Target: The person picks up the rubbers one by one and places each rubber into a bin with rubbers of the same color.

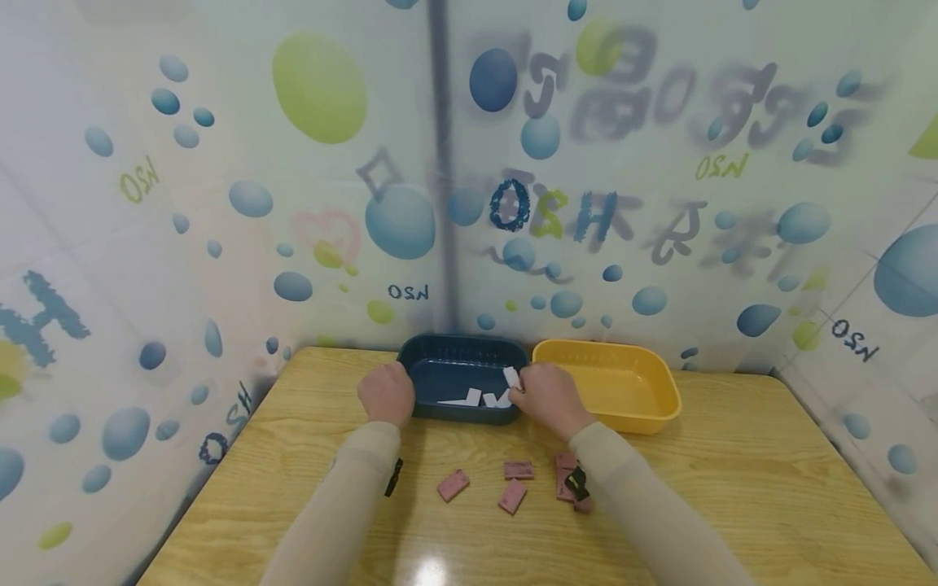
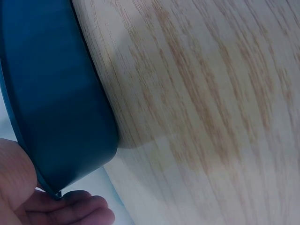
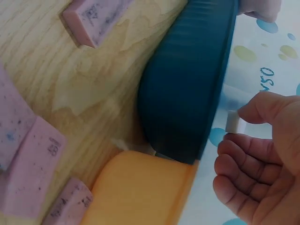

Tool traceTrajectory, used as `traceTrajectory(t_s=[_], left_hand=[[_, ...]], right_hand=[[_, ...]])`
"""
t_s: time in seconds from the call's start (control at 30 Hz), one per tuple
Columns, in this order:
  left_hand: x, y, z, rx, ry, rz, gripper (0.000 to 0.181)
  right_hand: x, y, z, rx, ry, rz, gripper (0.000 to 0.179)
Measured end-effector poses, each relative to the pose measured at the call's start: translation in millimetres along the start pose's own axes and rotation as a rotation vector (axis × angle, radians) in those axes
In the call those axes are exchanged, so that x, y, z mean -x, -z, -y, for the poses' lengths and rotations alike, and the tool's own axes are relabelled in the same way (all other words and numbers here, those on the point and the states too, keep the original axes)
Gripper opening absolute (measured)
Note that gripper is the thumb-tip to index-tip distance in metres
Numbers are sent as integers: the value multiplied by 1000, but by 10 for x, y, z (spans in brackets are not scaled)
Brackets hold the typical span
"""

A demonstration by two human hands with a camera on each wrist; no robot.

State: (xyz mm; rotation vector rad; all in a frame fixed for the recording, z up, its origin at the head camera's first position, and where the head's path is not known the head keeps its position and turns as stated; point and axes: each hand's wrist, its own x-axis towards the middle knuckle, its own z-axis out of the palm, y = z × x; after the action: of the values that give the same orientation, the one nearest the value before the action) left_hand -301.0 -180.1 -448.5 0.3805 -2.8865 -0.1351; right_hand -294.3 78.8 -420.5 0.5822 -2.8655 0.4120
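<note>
My left hand (image 1: 386, 394) grips the left end of a dark blue plastic basket (image 1: 462, 413); in the left wrist view its thumb and fingers (image 2: 70, 208) lie on either side of the basket's rim. Over the basket's right end, my right hand (image 1: 554, 399) pinches a small white block (image 3: 232, 122) between thumb and fingertips, just above the rim. Several more white pieces (image 1: 474, 397) lie inside the blue basket near its front wall.
A yellow basket (image 1: 663, 403) stands right beside the blue one. Several pink printed blocks (image 1: 453, 485) lie on the wooden table (image 1: 322, 382) in front, some partly under my right forearm. A patterned curtain (image 1: 330, 203) hangs close behind the baskets.
</note>
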Motion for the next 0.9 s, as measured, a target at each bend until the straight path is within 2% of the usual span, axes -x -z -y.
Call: traceTrajectory(t_s=[0.43, 0.67, 0.9], left_hand=[[2, -6, -4, 4, -1, -16, 36], [0, 7, -9, 3, 2, -5, 37], [-2, -5, -4, -7, 0, -9, 37]], right_hand=[[-54, -150, 48, 61, 49, -64, 31], [-96, -205, 62, 107, 77, -84, 29], [-127, -216, 112, 131, 63, -76, 28]])
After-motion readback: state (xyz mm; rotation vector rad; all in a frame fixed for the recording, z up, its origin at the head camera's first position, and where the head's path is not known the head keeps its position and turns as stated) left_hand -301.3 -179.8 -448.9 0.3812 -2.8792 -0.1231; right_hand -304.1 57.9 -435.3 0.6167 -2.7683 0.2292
